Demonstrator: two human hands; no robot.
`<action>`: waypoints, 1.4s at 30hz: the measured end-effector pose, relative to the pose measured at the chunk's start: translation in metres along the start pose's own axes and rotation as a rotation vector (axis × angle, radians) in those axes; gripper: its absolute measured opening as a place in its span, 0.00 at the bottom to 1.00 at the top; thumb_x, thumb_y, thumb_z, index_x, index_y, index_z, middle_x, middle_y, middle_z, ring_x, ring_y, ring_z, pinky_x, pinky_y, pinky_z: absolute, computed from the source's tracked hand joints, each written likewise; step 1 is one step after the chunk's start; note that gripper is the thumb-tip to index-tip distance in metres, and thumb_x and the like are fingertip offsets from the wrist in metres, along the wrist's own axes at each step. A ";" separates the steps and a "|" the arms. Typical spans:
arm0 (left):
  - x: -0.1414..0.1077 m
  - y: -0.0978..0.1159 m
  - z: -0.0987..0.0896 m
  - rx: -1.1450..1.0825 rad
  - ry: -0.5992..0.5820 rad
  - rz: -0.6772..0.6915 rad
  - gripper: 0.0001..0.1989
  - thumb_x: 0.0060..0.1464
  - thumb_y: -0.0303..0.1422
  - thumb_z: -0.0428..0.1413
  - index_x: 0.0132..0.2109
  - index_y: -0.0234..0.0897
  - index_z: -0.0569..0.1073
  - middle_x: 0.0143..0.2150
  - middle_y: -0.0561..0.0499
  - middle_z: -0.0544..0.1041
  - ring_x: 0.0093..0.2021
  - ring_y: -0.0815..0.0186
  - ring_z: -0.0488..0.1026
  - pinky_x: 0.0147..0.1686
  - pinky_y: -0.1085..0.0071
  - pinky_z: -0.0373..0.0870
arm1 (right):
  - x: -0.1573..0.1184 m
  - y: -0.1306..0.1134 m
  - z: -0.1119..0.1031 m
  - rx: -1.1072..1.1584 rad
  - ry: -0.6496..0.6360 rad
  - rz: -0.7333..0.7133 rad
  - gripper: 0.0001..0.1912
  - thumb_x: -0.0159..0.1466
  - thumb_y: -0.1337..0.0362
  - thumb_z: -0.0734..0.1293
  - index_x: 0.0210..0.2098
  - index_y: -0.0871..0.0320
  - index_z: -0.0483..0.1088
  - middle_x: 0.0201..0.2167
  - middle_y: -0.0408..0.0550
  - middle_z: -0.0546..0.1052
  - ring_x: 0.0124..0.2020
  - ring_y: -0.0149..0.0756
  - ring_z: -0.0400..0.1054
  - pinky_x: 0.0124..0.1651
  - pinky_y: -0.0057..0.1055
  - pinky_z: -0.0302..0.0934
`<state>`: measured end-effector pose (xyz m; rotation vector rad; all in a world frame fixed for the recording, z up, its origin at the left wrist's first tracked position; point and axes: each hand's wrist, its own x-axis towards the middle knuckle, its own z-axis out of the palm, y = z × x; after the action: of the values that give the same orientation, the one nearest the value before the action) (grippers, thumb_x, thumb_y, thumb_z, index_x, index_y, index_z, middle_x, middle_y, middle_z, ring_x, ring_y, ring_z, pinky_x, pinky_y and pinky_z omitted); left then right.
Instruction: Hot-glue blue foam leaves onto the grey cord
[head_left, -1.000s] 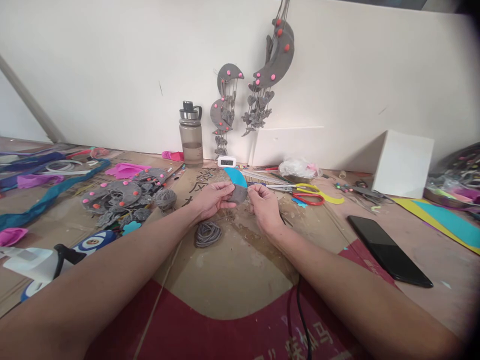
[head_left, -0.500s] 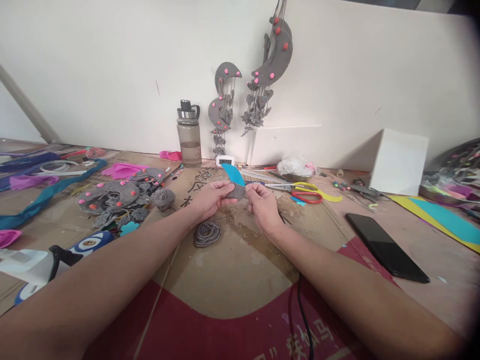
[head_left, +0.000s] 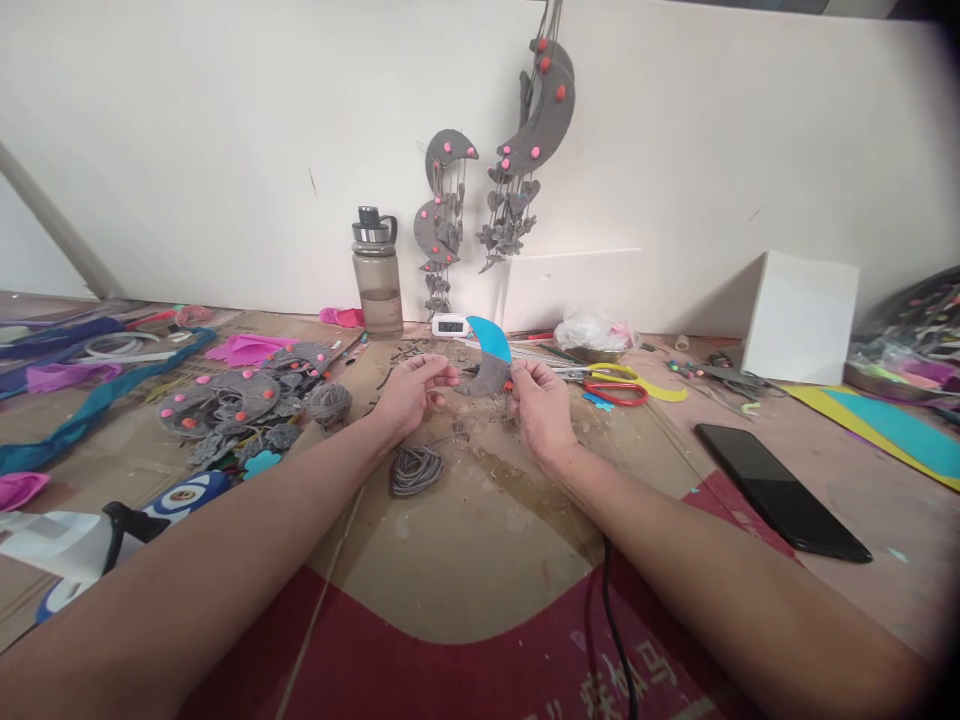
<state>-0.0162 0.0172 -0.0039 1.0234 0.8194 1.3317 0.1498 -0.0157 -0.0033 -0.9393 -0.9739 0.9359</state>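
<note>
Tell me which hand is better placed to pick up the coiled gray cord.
Probably the left hand: it is nearer the coiled gray cord and appears apart from the blue-and-gray crescent, which the right hand pinches.

The red-printed cardboard (head_left: 450, 570) bears "马"; digits on the white display (head_left: 450, 326) are unclear.

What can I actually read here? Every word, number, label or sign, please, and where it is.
"马": pale character at the lower right of the cardboard; those before it are too unclear to quote.
Dark characters further back on the cardboard: partly hidden and blurred.
Pale print on its red patch beside the phone: too small.
Small white display: digits, too blurred to be sure of.
Bottle: faint marking, too small.
</note>
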 end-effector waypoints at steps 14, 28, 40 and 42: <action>0.005 -0.001 -0.002 -0.106 -0.046 0.043 0.05 0.44 0.26 0.60 0.31 0.31 0.70 0.26 0.50 0.73 0.24 0.72 0.68 0.22 0.76 0.59 | -0.003 0.005 0.002 0.001 -0.024 0.043 0.13 0.51 0.55 0.67 0.29 0.56 0.64 0.17 0.33 0.59 0.16 0.22 0.44 0.18 0.25 0.38; 0.005 -0.003 -0.004 -0.089 -0.082 0.075 0.08 0.43 0.29 0.61 0.28 0.31 0.69 0.26 0.49 0.73 0.24 0.71 0.69 0.22 0.75 0.60 | -0.003 0.008 0.000 -0.009 -0.038 0.026 0.13 0.52 0.54 0.67 0.29 0.57 0.64 0.18 0.33 0.58 0.16 0.22 0.44 0.18 0.25 0.39; 0.005 -0.001 -0.005 -0.079 -0.077 0.052 0.09 0.42 0.29 0.60 0.29 0.34 0.65 0.24 0.52 0.72 0.23 0.72 0.67 0.21 0.76 0.58 | -0.005 0.009 -0.001 -0.072 -0.054 -0.016 0.14 0.53 0.52 0.67 0.29 0.57 0.65 0.19 0.34 0.59 0.17 0.23 0.46 0.19 0.26 0.43; 0.005 -0.001 -0.005 -0.080 -0.068 0.053 0.10 0.41 0.28 0.59 0.29 0.35 0.64 0.24 0.54 0.71 0.22 0.73 0.67 0.20 0.77 0.57 | -0.006 0.009 -0.001 -0.081 -0.056 -0.020 0.14 0.54 0.52 0.66 0.29 0.57 0.65 0.19 0.34 0.59 0.17 0.23 0.46 0.20 0.26 0.43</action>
<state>-0.0196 0.0226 -0.0060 1.0283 0.6870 1.3559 0.1478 -0.0185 -0.0132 -0.9740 -1.0734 0.9156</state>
